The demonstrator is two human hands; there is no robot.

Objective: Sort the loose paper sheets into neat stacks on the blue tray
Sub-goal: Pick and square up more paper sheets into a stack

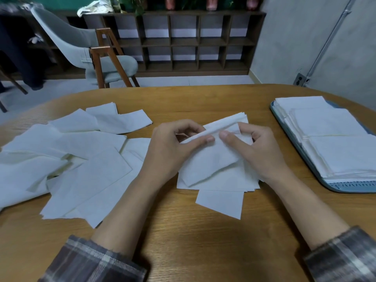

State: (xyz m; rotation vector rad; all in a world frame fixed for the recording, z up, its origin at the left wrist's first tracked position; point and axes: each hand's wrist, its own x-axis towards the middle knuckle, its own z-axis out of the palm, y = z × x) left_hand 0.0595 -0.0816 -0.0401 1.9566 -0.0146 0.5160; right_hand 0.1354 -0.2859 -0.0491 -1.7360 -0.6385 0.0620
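Head view: a bundle of sheets is being pinched along its top edge by left hand and right hand, fingers curled, mid-table. Edges should be squared before lifting. Neat stacks are being held by the blue tray, right; loose sheets are lying left.

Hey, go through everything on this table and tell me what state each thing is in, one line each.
Small bundle of white paper sheets: held, far edge lifted, edges uneven.
Left hand: pinches the bundle's far edge.
Right hand: pinches the same edge.
Loose pile of white paper sheets: scattered, overlapping, unsorted.
Single white sheet: flat, partly under the bundle.
Blue plastic tray: loaded.
Neat white paper stacks: squared, on the tray.
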